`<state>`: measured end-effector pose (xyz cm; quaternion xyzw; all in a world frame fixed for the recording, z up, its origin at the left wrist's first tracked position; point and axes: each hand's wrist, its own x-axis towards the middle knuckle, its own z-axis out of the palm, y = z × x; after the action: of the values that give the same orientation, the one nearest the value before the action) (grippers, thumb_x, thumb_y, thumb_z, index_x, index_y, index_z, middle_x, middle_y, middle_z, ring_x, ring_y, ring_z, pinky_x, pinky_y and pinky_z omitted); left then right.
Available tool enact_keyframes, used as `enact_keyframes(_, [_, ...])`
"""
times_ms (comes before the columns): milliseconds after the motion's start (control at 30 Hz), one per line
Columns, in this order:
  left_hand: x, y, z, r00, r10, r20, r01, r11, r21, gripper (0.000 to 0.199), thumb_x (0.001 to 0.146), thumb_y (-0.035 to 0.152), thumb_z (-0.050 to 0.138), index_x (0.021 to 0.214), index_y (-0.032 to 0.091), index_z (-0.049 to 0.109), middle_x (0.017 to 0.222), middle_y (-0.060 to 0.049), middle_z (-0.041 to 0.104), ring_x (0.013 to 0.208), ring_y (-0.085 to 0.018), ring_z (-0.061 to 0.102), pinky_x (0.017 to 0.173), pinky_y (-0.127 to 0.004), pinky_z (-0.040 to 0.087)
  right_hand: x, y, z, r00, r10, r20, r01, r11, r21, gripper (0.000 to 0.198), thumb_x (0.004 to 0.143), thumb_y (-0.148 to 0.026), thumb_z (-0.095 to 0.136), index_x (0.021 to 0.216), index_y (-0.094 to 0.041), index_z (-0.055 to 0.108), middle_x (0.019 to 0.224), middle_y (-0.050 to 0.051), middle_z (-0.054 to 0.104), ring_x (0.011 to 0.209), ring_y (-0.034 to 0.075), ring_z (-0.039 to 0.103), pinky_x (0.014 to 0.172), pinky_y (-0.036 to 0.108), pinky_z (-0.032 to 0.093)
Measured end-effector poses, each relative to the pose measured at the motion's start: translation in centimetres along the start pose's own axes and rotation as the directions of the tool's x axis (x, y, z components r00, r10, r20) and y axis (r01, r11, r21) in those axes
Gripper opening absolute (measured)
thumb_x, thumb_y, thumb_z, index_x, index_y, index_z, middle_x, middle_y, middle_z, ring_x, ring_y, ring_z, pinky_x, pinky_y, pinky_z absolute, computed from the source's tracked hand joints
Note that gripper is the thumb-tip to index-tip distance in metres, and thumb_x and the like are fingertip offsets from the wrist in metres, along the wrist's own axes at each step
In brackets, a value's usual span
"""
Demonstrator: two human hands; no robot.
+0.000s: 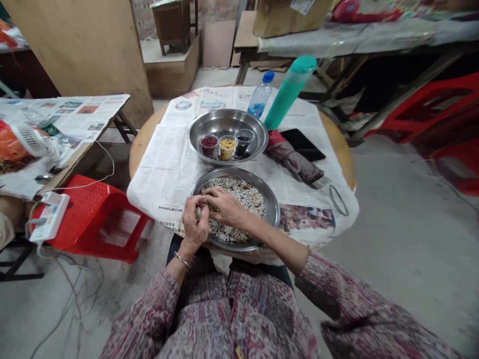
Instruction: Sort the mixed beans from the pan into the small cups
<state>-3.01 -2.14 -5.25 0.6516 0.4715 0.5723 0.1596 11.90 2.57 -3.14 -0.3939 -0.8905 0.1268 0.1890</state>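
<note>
Both of my hands meet over the left side of a round metal tray (pixel 275 219) that is spread with mixed grains and beans (pixel 243 199). My left hand (pixel 195 219) is curled, with a bracelet at the wrist, and what its fingers hold cannot be made out. Reaching across the grains, my right hand (pixel 226 207) has its bent fingertips together near the left hand's fingers. Behind the tray, a metal basin (pixel 194 127) holds three clear cups: one of red beans (pixel 208 144), one of yellow kernels or beans (pixel 226 147) and one of black beans (pixel 243 142).
Newspaper covers the round table (pixel 157 174). A plastic water bottle (pixel 260 94), a green bottle (pixel 290 92), a folded umbrella (pixel 295 159) and a dark phone or tablet (pixel 302 144) lie or stand beyond the basin. A red stool (pixel 97 214) with a power strip (pixel 50 217) is at the left.
</note>
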Motion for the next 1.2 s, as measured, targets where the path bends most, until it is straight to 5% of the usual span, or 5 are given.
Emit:
enact_keyframes(133, [0.1, 0.0, 0.1, 1.0, 0.011, 0.004, -0.011, 1.0, -0.011, 0.015, 0.093, 0.016, 0.053, 0.107, 0.019, 0.06, 0.097, -0.005, 0.063, 0.087, -0.016, 0.06, 0.081, -0.028, 0.05, -1.8, 0.1, -0.8, 0.989, -0.072, 0.132, 0.075, 0.997, -0.016, 0.015, 0.09, -0.017, 0.059, 0.101, -0.02, 0.068, 0.103, 0.008, 0.066, 0.098, 0.021, 0.057, 0.084, 0.033, 0.048])
enact_keyframes(533, [0.2, -0.2, 0.1, 0.999, 0.028, 0.021, -0.028, 1.0, 0.0, 0.012, 0.093, 0.013, 0.054, 0.099, 0.019, 0.063, 0.092, -0.003, 0.064, 0.087, -0.015, 0.061, 0.08, -0.027, 0.048, -3.6, 3.7, -2.8, 0.887, 0.452, -0.091, -0.461, 0.86, -0.218, 0.028, 0.095, -0.024, 0.049, 0.115, -0.015, 0.067, 0.117, 0.017, 0.065, 0.11, 0.029, 0.056, 0.091, 0.04, 0.05])
enact_keyframes(833, [0.1, -0.3, 0.1, 0.999, 0.041, 0.033, -0.042, 0.999, 0.008, 0.012, 0.094, 0.014, 0.054, 0.098, 0.02, 0.064, 0.091, -0.003, 0.065, 0.089, -0.017, 0.061, 0.08, -0.029, 0.048, -6.0, -0.4, -2.8, 0.984, 0.138, 0.112, -0.164, 0.95, 0.266, 0.023, 0.088, -0.011, 0.056, 0.104, -0.021, 0.07, 0.101, 0.006, 0.07, 0.092, 0.018, 0.064, 0.086, 0.032, 0.049])
enact_keyframes(1033, [0.1, -0.3, 0.1, 0.998, 0.055, 0.037, -0.056, 0.998, 0.005, 0.012, 0.095, 0.014, 0.053, 0.098, 0.019, 0.063, 0.09, -0.003, 0.064, 0.088, -0.016, 0.06, 0.08, -0.029, 0.048, -7.1, -1.2, -3.7, 0.949, 0.068, 0.307, -0.103, 0.99, 0.099, 0.021, 0.091, -0.014, 0.057, 0.102, -0.024, 0.072, 0.099, 0.006, 0.068, 0.094, 0.019, 0.063, 0.083, 0.031, 0.048])
enact_keyframes(1200, [0.1, -0.2, 0.1, 0.998, 0.051, 0.035, -0.05, 0.999, -0.003, 0.012, 0.094, 0.013, 0.054, 0.097, 0.019, 0.064, 0.09, -0.003, 0.064, 0.088, -0.016, 0.06, 0.081, -0.029, 0.048, -5.8, 1.4, -3.4, 0.951, 0.28, 0.135, -0.261, 0.955, -0.144, 0.027, 0.094, -0.016, 0.05, 0.108, -0.022, 0.072, 0.109, 0.01, 0.067, 0.107, 0.024, 0.06, 0.087, 0.035, 0.05])
